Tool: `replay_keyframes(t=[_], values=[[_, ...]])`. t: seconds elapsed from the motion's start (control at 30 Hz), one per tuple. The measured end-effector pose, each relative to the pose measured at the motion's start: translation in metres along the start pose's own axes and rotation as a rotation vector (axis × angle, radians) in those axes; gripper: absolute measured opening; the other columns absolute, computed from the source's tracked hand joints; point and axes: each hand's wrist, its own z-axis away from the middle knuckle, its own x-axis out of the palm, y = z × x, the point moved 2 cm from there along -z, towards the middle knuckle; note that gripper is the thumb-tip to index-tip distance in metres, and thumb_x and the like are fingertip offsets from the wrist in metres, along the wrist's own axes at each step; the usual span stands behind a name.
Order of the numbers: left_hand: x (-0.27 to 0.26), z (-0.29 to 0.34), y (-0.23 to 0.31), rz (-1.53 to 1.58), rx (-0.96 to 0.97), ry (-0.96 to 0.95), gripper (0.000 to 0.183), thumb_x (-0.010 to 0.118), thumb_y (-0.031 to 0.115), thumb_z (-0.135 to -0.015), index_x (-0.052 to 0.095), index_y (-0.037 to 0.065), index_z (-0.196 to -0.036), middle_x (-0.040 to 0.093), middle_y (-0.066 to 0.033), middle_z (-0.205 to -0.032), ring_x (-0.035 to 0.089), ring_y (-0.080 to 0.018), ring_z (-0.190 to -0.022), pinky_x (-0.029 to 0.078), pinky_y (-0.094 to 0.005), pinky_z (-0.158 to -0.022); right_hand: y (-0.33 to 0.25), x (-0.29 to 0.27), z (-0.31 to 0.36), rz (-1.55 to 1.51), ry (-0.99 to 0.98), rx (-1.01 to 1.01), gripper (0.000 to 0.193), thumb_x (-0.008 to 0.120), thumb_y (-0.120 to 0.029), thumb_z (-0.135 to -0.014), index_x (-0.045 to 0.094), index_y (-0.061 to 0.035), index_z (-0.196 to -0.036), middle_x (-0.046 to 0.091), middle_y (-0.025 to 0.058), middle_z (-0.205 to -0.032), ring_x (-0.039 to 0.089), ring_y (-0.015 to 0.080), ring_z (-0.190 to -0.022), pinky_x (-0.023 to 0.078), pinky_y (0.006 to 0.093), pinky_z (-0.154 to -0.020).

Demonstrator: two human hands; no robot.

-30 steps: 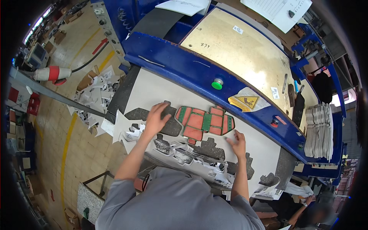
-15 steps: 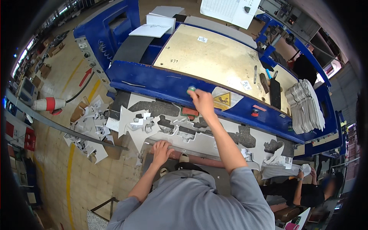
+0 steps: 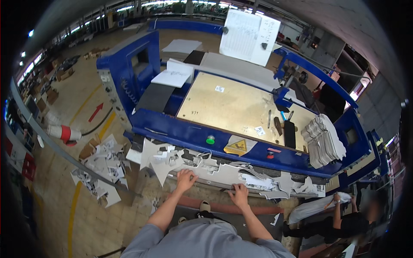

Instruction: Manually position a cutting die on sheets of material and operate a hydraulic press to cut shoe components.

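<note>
My left hand (image 3: 186, 180) lies on the near edge of a long ragged sheet of grey-white cut card (image 3: 226, 176), fingers spread over the rim. Further right, my right hand (image 3: 239, 196) rests on the same front edge with its fingers apart. Neither hand shows anything gripped. The card is full of cut-out openings and lies in the slot of a blue press (image 3: 172, 127). Above it, on the blue front beam, sit a green push button (image 3: 210, 140) and a red button (image 3: 270, 155), with a yellow warning label (image 3: 236, 147) between them.
A pale wooden board (image 3: 228, 103) tops the press, carrying a black long-handled tool (image 3: 290, 135) and a stack of cut card pieces (image 3: 322, 144). Card scraps (image 3: 105, 167) heap on the floor at left. Another person (image 3: 346, 215) holds a whitish bundle at lower right.
My right hand has come off the green button and down to the front edge. My left hand stays at that edge. The view has tilted upward, and the card in the slot looks shifted.
</note>
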Motion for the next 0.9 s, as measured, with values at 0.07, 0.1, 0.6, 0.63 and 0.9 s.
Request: replay_keyframes(t=[0.07,0.1,0.6,0.63,0.9], values=[[-0.001,0.0,0.005,-0.008,0.023,0.02,0.023,0.069,0.035,-0.083,0.064,0.014,-0.078,0.059,-0.0064,-0.088,0.053,-0.0278,-0.097,0.033,-0.041,-0.087,0.005,-0.005,0.01,0.005,0.042,-0.022,0.038,0.077,-0.023,-0.075,0.065,-0.0102,-0.108,0.056,0.0101,-0.108,0.051,0.031,-0.108,0.036,0.0463,-0.092],[-0.002,-0.001,0.004,-0.009,0.015,0.007,0.022,0.069,0.035,-0.083,0.064,0.014,-0.079,0.059,-0.0062,-0.088,0.053,-0.0277,-0.097,0.033,-0.041,-0.087,0.006,-0.004,0.013,0.011,0.062,-0.05,0.04,0.078,-0.023,-0.073,0.064,-0.012,-0.109,0.054,0.0078,-0.108,0.048,0.0288,-0.111,0.033,0.046,-0.095],[0.004,-0.006,0.017,-0.183,-0.055,0.014,0.023,0.065,0.033,-0.084,0.065,0.009,-0.086,0.059,-0.0106,-0.097,0.05,-0.0311,-0.102,0.038,-0.0442,-0.092,0.012,0.011,-0.005,-0.035,0.011,0.192,0.034,0.077,-0.024,-0.075,0.064,-0.0132,-0.104,0.054,0.0096,-0.107,0.047,0.0318,-0.107,0.033,0.0483,-0.091],[0.004,-0.006,0.017,-0.196,-0.049,0.018,0.024,0.064,0.033,-0.084,0.065,0.009,-0.086,0.059,-0.0109,-0.097,0.05,-0.0312,-0.102,0.038,-0.0444,-0.092,0.011,0.013,-0.006,-0.026,0.021,0.196,0.033,0.077,-0.024,-0.076,0.063,-0.0132,-0.104,0.053,0.01,-0.107,0.047,0.0319,-0.107,0.033,0.0484,-0.091],[0.006,0.014,0.019,-0.236,-0.006,0.089,0.025,0.064,0.031,-0.084,0.063,0.006,-0.085,0.059,-0.0123,-0.094,0.051,-0.0319,-0.098,0.039,-0.0449,-0.088,0.014,0.026,0.014,-0.008,0.052,0.165,0.034,0.077,-0.021,-0.075,0.061,-0.0128,-0.104,0.051,0.0111,-0.107,0.046,0.0338,-0.107,0.035,0.0484,-0.088]])
